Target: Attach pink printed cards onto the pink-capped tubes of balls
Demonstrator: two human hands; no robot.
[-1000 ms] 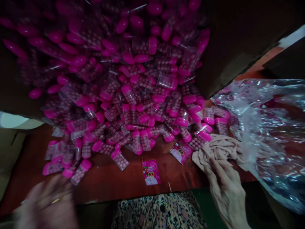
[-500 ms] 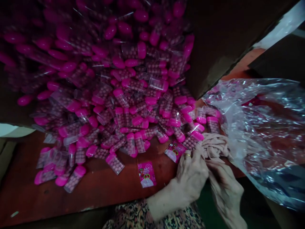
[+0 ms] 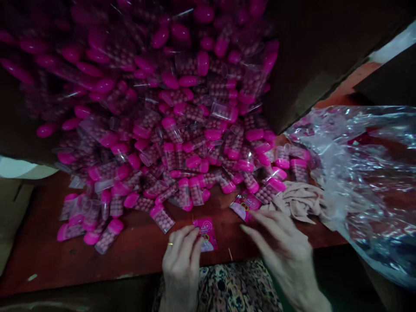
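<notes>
Pink-capped bottles (image 3: 162, 220), too many to count, heap beyond both hands. The left hand (image 3: 182, 255) has its fingers bunched at the near left edge of the first card (image 3: 209, 238), one of two; whether they pinch it, I cannot tell. Nearer this hand, that card lies just to its right, long axis pointing away from the body. The second card (image 3: 242, 204) is at the fingertips of the right hand (image 3: 287, 247), thumb and fingers parted. Past that hand: one cloth (image 3: 297, 199), then one plastic bag (image 3: 367, 190).

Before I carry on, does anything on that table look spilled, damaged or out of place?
No clear spill or damage. A small pale scrap lies alone on the red table, near its front left edge, like litter. The pink printed square by the right hand sits tilted; the other square, at the left hand, lies straighter.
</notes>
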